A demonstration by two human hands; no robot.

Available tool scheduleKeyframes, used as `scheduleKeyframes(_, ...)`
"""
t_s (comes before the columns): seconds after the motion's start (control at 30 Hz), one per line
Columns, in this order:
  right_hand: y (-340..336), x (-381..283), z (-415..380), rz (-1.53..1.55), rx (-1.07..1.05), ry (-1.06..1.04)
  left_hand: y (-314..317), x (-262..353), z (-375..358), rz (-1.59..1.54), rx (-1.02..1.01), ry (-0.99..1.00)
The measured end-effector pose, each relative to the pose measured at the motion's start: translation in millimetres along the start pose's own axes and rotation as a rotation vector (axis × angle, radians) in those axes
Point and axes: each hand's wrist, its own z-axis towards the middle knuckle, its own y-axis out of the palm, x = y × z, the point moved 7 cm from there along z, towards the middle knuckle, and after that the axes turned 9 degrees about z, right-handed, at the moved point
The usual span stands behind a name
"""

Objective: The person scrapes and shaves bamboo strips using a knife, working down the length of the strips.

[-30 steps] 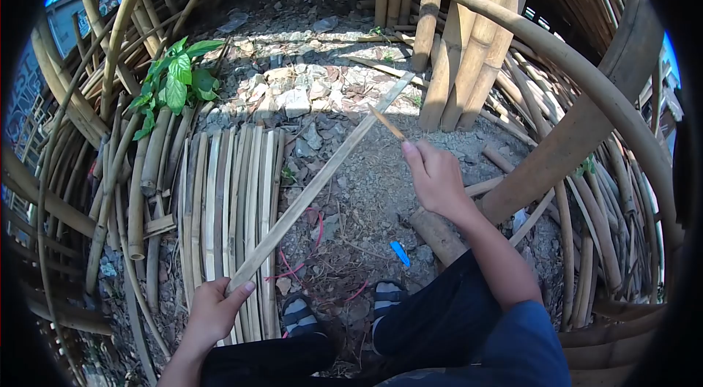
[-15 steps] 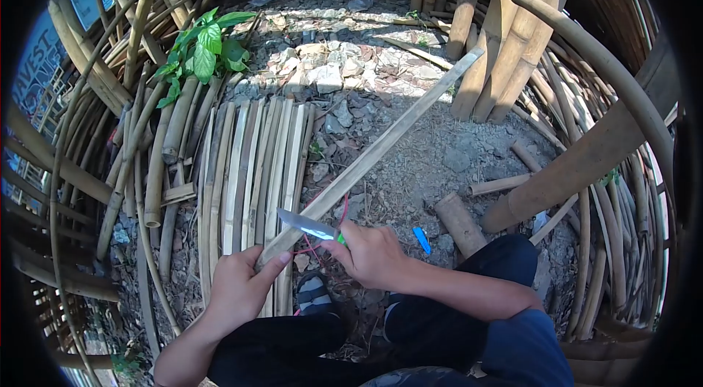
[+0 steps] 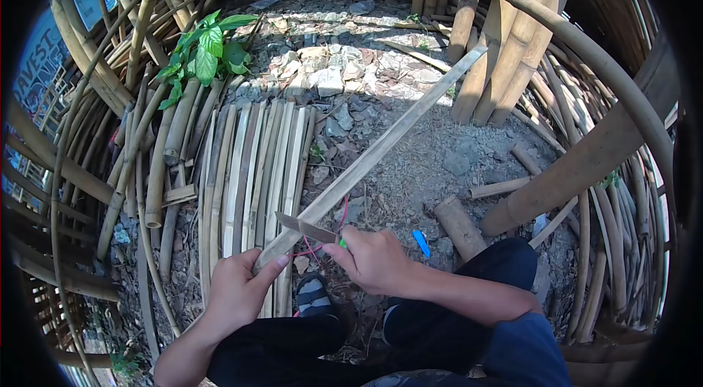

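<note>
My left hand (image 3: pixel 240 282) is closed around the near end of a long bamboo strip (image 3: pixel 381 145), thumb on top. The strip slants away to the upper right, its far end raised near the standing poles. In my right hand (image 3: pixel 376 261) is a knife (image 3: pixel 309 229) with a bit of bright green showing at the handle. Its blade lies across the strip just beyond my left thumb, pointing left. A row of split bamboo strips (image 3: pixel 253 167) lies on the ground beneath, with pink-red string (image 3: pixel 344 215) beside it.
A blue object (image 3: pixel 421 243) and a short bamboo piece (image 3: pixel 459 228) lie on the ground right of my hands. Bamboo poles (image 3: pixel 505 35) stand ahead, and a thick slanted pole (image 3: pixel 578 160) rises at right. A leafy plant (image 3: pixel 209 50) grows at left.
The knife blade has turned slightly, losing its bright glint and now looking dark. My hands and the strip stay almost in the same place.
</note>
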Motion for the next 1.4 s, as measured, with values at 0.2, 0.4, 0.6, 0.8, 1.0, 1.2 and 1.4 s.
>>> scheduleKeyframes(0.2,7.1,-6.4,0.9,-0.056,-0.001,-0.149,1.1,2.0,-0.7,-0.011,0.016,0.048)
scheduleKeyframes(0.4,-61.9,45.2,29.8,-0.127,0.201,0.231,-5.6,-13.4,-4.8,-0.041,0.016,-0.019)
scheduleKeyframes(0.6,-11.5,10.1,4.0,-0.084,0.014,0.027,2.6,-7.2,-1.9,-0.045,-0.041,-0.03)
scheduleKeyframes(0.8,-6.6,9.8,5.1,-0.106,0.051,-0.091,4.1,-7.9,-2.4,-0.037,-0.044,-0.028)
scheduleKeyframes(1.0,-66.4,59.2,29.7,-0.179,0.186,0.191,-4.5,-10.7,-3.8,-0.068,-0.026,-0.025)
scheduleKeyframes(1.2,-100.1,89.6,35.6,-0.296,0.291,0.261,0.5,-10.3,-7.0,-0.08,-0.03,-0.023)
scheduleKeyframes(1.4,-56.0,45.5,17.2,-0.114,0.181,0.072,4.2,-9.7,-7.1,-0.124,-0.071,-0.031)
